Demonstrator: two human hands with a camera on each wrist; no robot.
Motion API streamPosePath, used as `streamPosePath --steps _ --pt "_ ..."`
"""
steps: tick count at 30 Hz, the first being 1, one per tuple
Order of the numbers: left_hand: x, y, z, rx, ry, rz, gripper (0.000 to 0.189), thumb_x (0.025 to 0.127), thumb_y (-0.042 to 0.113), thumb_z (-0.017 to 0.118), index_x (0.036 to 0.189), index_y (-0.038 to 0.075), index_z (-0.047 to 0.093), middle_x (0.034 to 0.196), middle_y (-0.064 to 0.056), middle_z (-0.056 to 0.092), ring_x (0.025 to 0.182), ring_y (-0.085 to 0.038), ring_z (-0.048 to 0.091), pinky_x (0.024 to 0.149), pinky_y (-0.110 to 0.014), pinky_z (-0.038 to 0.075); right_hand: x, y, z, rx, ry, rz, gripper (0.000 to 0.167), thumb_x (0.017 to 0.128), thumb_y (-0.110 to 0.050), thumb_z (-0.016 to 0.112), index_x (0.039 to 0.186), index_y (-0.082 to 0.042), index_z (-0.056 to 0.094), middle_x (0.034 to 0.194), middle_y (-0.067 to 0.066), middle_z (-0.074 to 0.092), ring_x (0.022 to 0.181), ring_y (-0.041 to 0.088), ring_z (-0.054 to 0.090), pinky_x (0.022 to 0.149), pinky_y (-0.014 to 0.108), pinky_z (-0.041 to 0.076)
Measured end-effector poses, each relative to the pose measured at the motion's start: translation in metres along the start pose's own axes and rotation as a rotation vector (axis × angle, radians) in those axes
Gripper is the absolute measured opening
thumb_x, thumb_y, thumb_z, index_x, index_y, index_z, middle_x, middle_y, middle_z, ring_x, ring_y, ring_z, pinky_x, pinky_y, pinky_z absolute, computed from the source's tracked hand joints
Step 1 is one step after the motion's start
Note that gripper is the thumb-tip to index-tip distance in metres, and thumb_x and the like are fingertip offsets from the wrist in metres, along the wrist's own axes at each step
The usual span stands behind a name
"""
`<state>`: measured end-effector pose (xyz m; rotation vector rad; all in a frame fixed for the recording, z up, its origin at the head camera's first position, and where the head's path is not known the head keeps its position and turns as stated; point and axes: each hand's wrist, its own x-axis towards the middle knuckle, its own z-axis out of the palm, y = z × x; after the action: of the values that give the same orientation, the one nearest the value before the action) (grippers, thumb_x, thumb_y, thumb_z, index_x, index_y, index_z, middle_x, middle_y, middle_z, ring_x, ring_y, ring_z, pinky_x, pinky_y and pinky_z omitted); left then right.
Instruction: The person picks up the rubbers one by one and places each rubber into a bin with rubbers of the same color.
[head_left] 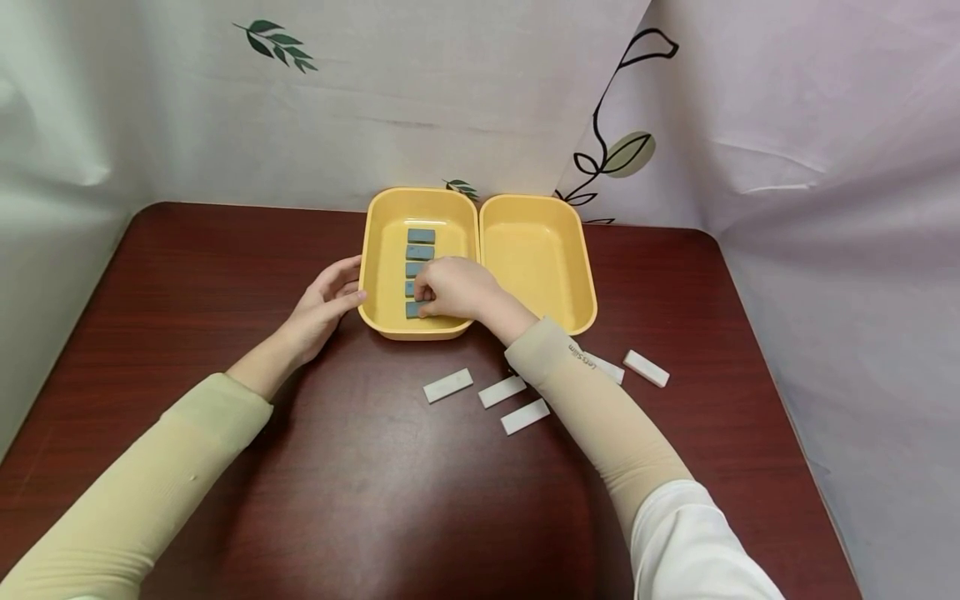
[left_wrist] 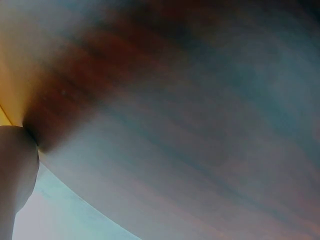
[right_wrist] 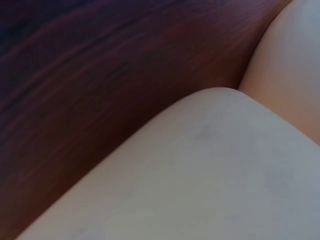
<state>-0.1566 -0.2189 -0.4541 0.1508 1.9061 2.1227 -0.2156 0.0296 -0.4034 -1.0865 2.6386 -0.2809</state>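
A row of blue-grey rectangular blocks (head_left: 421, 237) lies in the left yellow tray (head_left: 382, 321). My right hand (head_left: 457, 287) reaches into this tray and pinches the nearest block (head_left: 412, 310) of the row. Its curled fingers also cover parts of the blocks just behind. At the tray's left side rests my left hand (head_left: 318, 312), thumb against the rim and the other fingers along the outer wall. In the left wrist view only a fingertip (left_wrist: 17, 165) shows, beside a yellow edge. The right wrist view holds mostly the sleeve (right_wrist: 190, 170) and the table, with no block visible.
A second yellow tray (head_left: 536, 258) stands against the first on its right. Several white rectangular blocks (head_left: 447, 386) lie on the dark red table (head_left: 337, 483) in front, one partly under the right forearm. A pale patterned curtain (head_left: 450, 100) hangs behind the table.
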Motion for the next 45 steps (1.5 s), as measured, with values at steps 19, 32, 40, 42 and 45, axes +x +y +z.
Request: streamPosePath --steps 19,32,40,42,45 --pt "-0.0014 0.0000 0.0005 -0.006 0.003 -0.001 0.061 0.108 0.007 0.057 0.164 0.008 0.033 0.145 0.005 0.050 0.128 -0.009 0.052 0.105 -0.015 0.044 0.0033 0.0001 -0.0001 0.041 0.005 0.011 0.012 0.092 -0.026 0.084 0.100 -0.017 0.081 0.097 -0.004 0.076 0.091 0.011 0.068 0.089 0.030 0.055" --pt "-0.0022 -0.0001 0.0006 -0.016 0.008 0.006 0.060 0.108 0.006 0.058 0.163 0.009 0.035 0.142 0.007 0.051 0.127 -0.008 0.053 0.104 -0.015 0.045 0.0024 -0.0010 -0.0002 0.022 0.007 0.013 0.014 0.093 -0.029 0.084 0.101 -0.018 0.082 0.097 -0.005 0.076 0.091 0.011 0.067 0.090 0.031 0.055" --pt "-0.0013 -0.0002 0.0021 -0.019 0.007 0.011 0.059 0.108 0.006 0.057 0.163 0.009 0.035 0.142 0.006 0.052 0.126 -0.008 0.053 0.104 -0.015 0.045 0.0019 0.0003 0.0000 0.028 0.012 0.009 0.014 0.093 -0.029 0.084 0.102 -0.018 0.082 0.098 -0.005 0.077 0.092 0.011 0.068 0.090 0.030 0.055" --pt "-0.0009 -0.0001 0.0026 -0.021 0.005 0.012 0.059 0.108 0.005 0.057 0.163 0.009 0.036 0.142 0.006 0.052 0.126 -0.008 0.054 0.104 -0.015 0.045 0.0016 0.0007 -0.0002 0.029 0.015 0.007 0.014 0.094 -0.029 0.084 0.102 -0.018 0.082 0.099 -0.005 0.077 0.093 0.010 0.068 0.090 0.030 0.055" --pt "-0.0008 0.0002 0.0026 -0.021 0.004 0.012 0.059 0.108 0.006 0.057 0.163 0.009 0.036 0.143 0.006 0.051 0.126 -0.008 0.054 0.104 -0.015 0.045 0.0009 0.0011 -0.0004 0.034 0.022 0.000 0.014 0.094 -0.029 0.083 0.103 -0.018 0.082 0.100 -0.004 0.077 0.093 0.011 0.069 0.090 0.029 0.055"
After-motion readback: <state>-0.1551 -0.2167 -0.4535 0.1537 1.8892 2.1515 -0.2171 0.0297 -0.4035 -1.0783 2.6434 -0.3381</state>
